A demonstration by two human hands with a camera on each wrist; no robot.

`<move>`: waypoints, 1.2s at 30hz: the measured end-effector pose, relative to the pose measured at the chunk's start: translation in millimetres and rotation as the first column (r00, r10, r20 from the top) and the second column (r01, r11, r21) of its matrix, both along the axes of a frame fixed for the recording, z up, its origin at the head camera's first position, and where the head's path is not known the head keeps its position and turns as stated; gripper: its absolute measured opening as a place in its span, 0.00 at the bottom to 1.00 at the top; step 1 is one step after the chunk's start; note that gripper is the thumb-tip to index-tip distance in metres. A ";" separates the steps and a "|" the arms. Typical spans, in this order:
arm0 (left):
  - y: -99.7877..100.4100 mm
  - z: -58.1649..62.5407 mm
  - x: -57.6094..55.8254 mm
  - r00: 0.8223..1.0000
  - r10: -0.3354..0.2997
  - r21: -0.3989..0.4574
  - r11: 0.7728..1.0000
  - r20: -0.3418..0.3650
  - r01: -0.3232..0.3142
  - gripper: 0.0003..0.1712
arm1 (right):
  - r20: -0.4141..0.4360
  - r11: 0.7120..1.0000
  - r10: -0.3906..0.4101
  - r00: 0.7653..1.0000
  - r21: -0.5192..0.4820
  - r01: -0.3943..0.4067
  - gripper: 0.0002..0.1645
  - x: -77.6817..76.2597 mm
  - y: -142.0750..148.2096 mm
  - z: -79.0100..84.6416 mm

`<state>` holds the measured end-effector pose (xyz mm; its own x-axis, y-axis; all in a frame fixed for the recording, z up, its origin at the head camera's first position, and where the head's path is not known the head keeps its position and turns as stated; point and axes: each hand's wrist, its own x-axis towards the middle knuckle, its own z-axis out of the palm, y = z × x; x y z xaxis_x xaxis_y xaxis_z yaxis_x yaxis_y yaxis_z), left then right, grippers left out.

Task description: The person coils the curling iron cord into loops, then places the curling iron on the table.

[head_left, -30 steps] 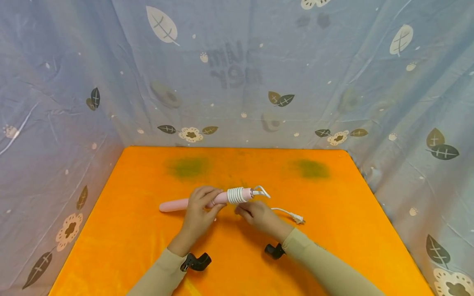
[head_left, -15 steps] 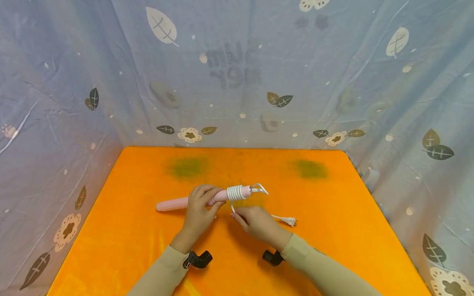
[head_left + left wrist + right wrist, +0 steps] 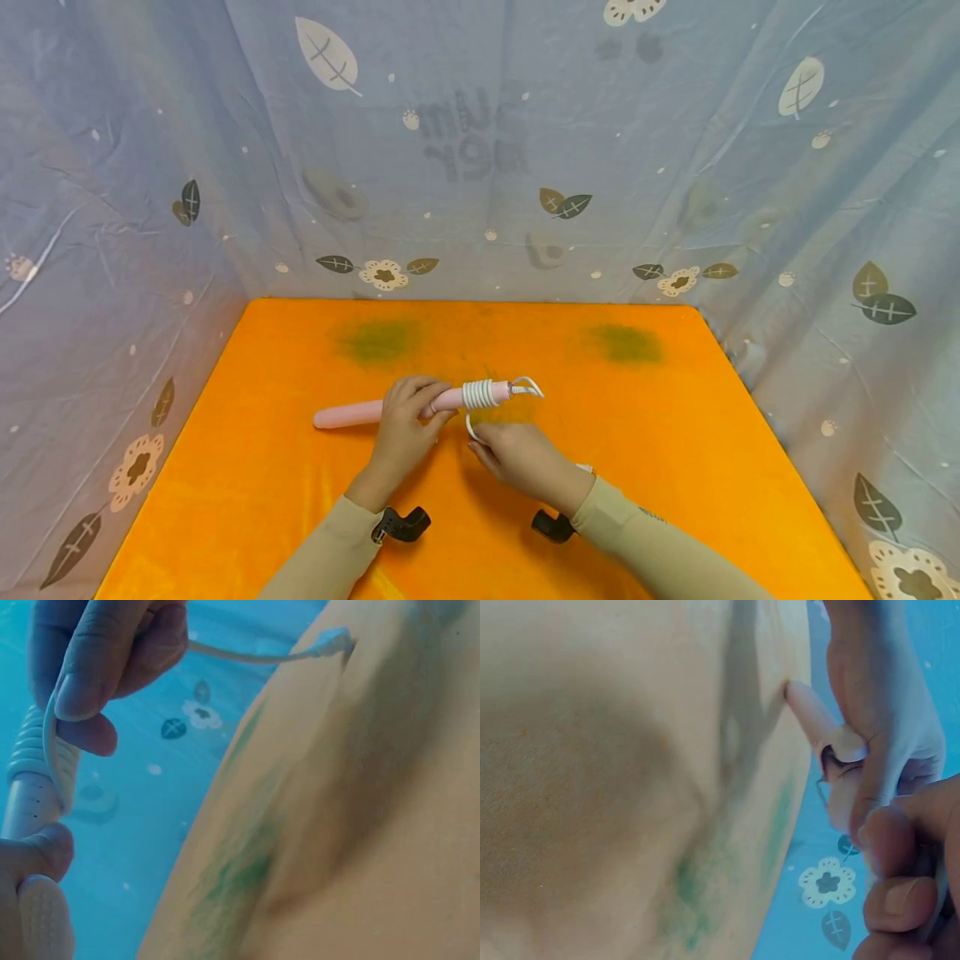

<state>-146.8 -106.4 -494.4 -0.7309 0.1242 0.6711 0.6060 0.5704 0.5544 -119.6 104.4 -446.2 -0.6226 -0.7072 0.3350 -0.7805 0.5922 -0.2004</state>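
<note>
A pink curling iron (image 3: 348,414) lies sideways in my left hand (image 3: 403,429), with its rounded barrel end to the left. My left fingers grip it around the middle, and in the left wrist view the thumb sits beside a ribbed lever (image 3: 46,915). Several turns of white cord (image 3: 478,394) wrap the handle, and a small loop of cord sticks out at its right end. Just below the wraps, my right hand (image 3: 528,462) pinches the cord's loose length. The plug (image 3: 330,643) trails from that hand; in the head view my right wrist mostly hides it.
An orange-covered table (image 3: 225,500) with two greenish patches lies under both hands. Patterned blue-grey curtains (image 3: 480,208) close off the back and sides. Black wrist cameras (image 3: 405,525) jut inward from both sleeves.
My right hand has come slightly down, drawing a stretch of cord below the wraps. The plug has slid left behind my right wrist. My left hand keeps its grip on the curling iron.
</note>
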 end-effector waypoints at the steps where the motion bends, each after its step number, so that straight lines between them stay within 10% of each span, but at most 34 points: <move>1: 0.3 -0.9 -0.1 1.000 0.000 -0.010 1.000 0.006 0.000 0.21 | -0.002 1.000 0.003 1.000 0.009 -0.003 0.13 0.4 -0.2 0.2; 36: 1.9 -13.3 16.6 0.964 -0.050 -0.369 0.918 0.260 0.147 0.18 | -0.233 0.992 0.037 0.972 0.123 -0.008 0.20 -13.4 9.8 43.7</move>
